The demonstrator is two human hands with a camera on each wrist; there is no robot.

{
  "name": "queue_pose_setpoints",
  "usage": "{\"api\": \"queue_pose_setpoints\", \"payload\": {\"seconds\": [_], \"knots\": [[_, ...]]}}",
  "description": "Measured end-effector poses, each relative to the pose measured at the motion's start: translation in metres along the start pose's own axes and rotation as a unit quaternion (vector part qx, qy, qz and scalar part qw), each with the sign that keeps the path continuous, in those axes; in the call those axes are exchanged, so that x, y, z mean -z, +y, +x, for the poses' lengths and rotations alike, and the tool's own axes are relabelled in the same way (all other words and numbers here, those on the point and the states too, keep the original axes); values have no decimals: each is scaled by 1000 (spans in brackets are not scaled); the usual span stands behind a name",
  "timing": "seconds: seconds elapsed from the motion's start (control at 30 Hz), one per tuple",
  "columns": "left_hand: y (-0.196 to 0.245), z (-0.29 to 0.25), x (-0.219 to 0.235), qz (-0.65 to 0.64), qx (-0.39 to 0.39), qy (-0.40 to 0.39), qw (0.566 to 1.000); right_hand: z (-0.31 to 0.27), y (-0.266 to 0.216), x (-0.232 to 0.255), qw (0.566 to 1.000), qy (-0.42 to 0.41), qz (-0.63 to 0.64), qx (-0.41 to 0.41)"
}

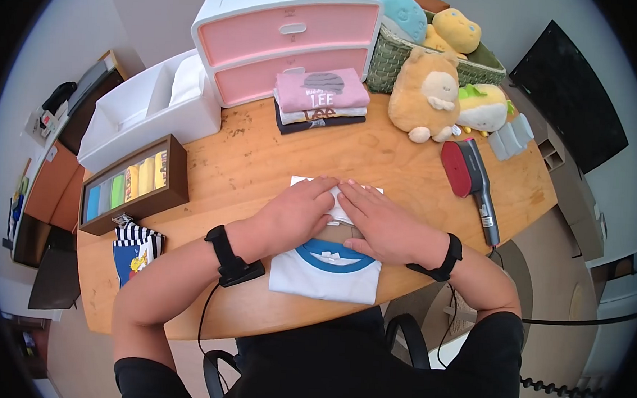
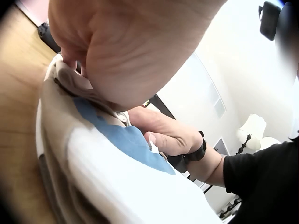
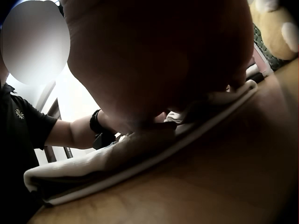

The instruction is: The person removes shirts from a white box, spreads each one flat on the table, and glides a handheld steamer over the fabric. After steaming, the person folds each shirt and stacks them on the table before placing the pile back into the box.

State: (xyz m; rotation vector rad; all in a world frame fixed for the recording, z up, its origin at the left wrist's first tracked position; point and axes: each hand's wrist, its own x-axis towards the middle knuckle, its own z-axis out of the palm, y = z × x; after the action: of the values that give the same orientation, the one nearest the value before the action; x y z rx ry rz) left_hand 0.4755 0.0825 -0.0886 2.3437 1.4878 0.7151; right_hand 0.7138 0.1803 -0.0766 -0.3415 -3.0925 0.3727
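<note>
On the wooden table near the front edge lies a folded white shirt [image 1: 325, 286] with a blue neckband [image 1: 315, 260] and a beige part near its far end. Both hands rest on the far half of it, their fingertips almost meeting. The left hand [image 1: 296, 214] lies across the cloth with its fingers stretched forward. From the other side the right hand [image 1: 385, 228] presses on it, fingers straight and thumb spread towards the neckband. In the left wrist view the layered folds of the shirt [image 2: 117, 172] show below the palm. The palm's underside hides part of the cloth.
A folded stack of shirts [image 1: 322, 92] lies before a pink-and-white drawer unit [image 1: 269, 38]. Plush toys [image 1: 425, 96] stand by a green basket [image 1: 385, 62]. At right is a red-and-grey handheld steamer [image 1: 483, 200] with a cord. Left are a brown box [image 1: 179, 174], striped cloth [image 1: 139, 251] and white bin [image 1: 120, 134].
</note>
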Motion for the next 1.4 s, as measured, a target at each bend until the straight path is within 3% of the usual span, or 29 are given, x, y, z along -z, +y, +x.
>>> {"api": "queue_pose_setpoints", "payload": {"seconds": [0.2,0.27,0.3,0.4,0.53,0.63,0.73,0.83,0.87,0.93,1.0,1.03,1.13,1.23,1.33,1.4], "knots": [[-9,-12,8,-19,6,-71,997,-5,15,-2,997,14,63,31],[-1,-18,24,-45,24,-105,993,-15,2,10,992,77,65,73],[7,-25,31,-29,-11,-85,996,-23,-8,16,988,104,69,96],[23,-54,43,8,-129,-58,990,-53,-37,24,983,83,62,153],[32,-85,35,68,-160,-125,977,-67,-54,0,992,53,22,111],[27,-90,28,98,-152,-117,976,-67,-49,-12,991,52,3,122],[24,-88,26,92,-187,-63,976,-62,-39,-19,984,101,11,144],[22,-78,39,-43,-6,-73,996,-59,-30,-9,982,118,145,32],[20,-70,42,-122,67,-43,989,-55,-24,1,972,110,205,-25],[18,-46,46,-275,209,20,938,-44,-10,28,933,92,321,-137],[-1,-18,47,-314,265,53,910,-24,37,8,898,113,380,-189],[-8,-9,42,-334,291,68,894,-19,53,-4,878,124,409,-216],[-17,4,25,-271,374,88,883,-11,54,-13,753,169,568,-286],[-3,-11,27,-281,381,133,871,-31,41,-25,773,298,495,-260],[4,-36,25,-348,378,161,843,-59,13,-24,830,314,371,-272],[1,-52,12,-343,370,164,848,-63,-4,-28,812,305,407,-285]]}}
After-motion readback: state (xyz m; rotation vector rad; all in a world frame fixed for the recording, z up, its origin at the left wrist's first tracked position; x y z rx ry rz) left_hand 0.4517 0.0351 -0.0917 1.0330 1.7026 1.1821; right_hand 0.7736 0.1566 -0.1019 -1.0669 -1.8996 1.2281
